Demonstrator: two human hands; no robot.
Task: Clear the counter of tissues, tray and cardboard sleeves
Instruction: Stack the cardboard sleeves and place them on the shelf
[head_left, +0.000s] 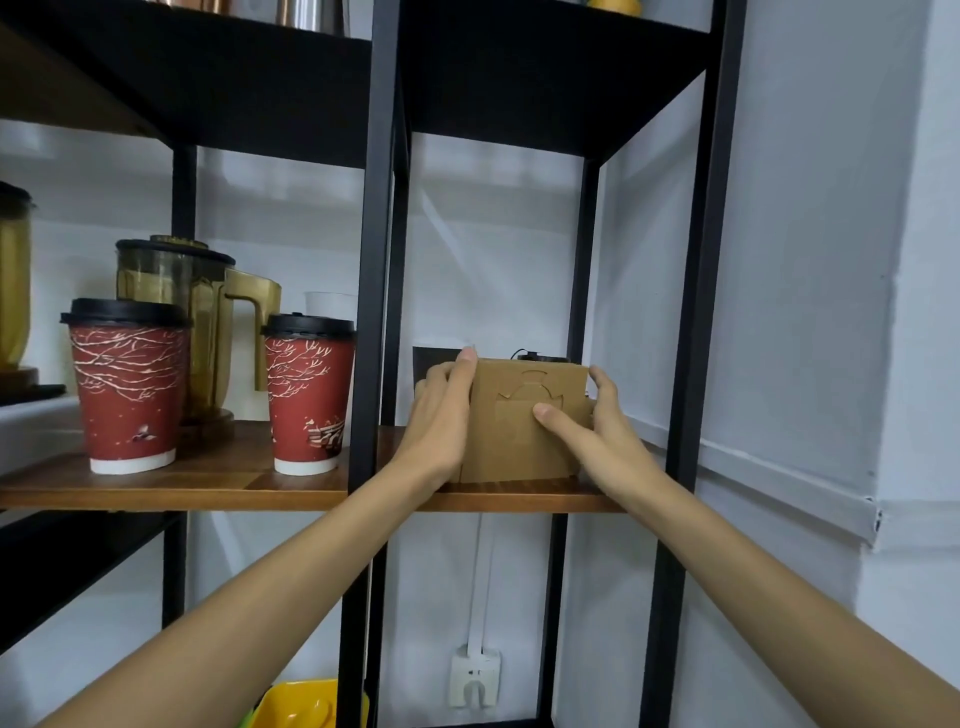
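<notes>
A stack of brown cardboard sleeves (514, 410) stands on edge on the wooden shelf (519, 496) of a black metal rack. My left hand (441, 410) presses flat against the stack's left side, fingers reaching over its top corner. My right hand (592, 421) grips the right side, with the thumb lying across the front face. Both hands hold the stack between them. The bottom of the stack rests on the shelf board. No tissues or tray are in view.
Two red paper cups with black lids (130, 384) (309, 392) stand on the shelf to the left, beyond a black upright post (371, 312). A amber pitcher (192, 322) sits behind them. A wall socket (475, 680) and a yellow object (301, 704) lie below.
</notes>
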